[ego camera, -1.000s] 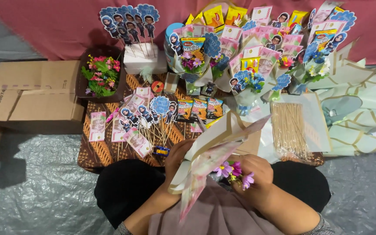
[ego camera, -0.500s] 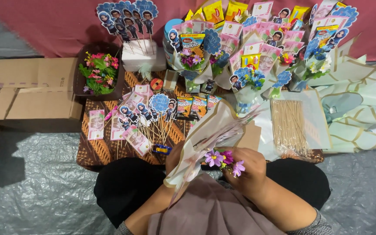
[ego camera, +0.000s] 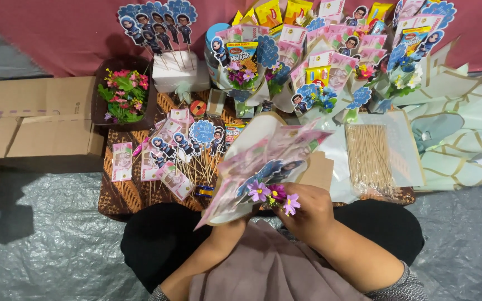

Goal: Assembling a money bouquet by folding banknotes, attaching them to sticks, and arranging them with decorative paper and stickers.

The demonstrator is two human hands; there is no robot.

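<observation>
Left hand (ego camera: pixel 227 226) and right hand (ego camera: pixel 308 209) both closed, held close together.

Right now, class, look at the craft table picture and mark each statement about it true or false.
1. The right hand touches small purple and pink artificial flowers. True.
2. The brown cardboard box lies at the right edge. False: it lies at the left.
3. The clear bag of thin wooden skewers lies right of the paper-wrapped bouquet. True.
4. The left hand is empty. False: it grips the bouquet's base.
</observation>
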